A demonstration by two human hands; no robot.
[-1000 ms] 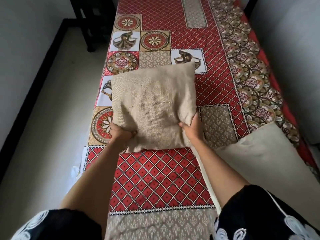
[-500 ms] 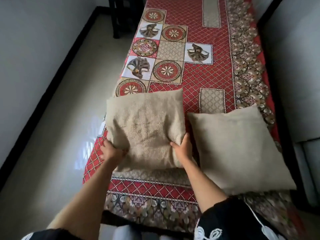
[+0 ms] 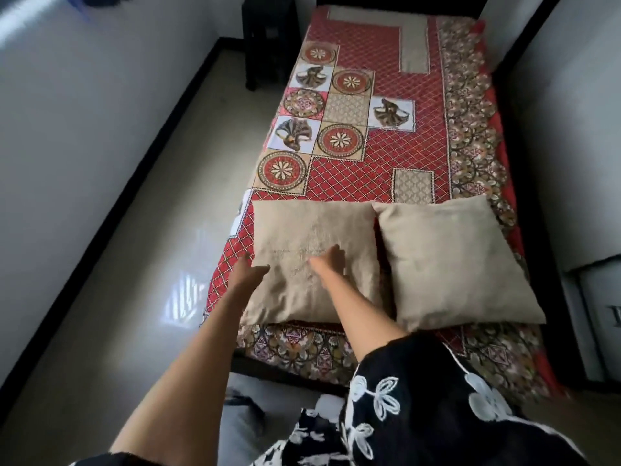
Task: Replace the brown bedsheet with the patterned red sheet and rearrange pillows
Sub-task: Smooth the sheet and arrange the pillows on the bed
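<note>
The patterned red sheet (image 3: 376, 163) covers the whole bed. Two beige pillows lie side by side at the near end. The left pillow (image 3: 302, 227) lies flat; my left hand (image 3: 247, 270) touches its left edge with relaxed fingers. My right hand (image 3: 331, 260) rests flat on the middle of that pillow, fingers straight. The right pillow (image 3: 447, 257) lies next to it, untouched. No brown bedsheet is in view.
A dark piece of furniture (image 3: 268, 38) stands at the bed's far left corner. Pale floor (image 3: 141, 264) runs along the left side between the bed and a white wall (image 3: 67, 112). Another wall (image 3: 578, 129) closes the right side.
The left pillow has been laid down flat beside the right one. Both hands have let go of its near corners and now lie open on it. My view has pulled back.
</note>
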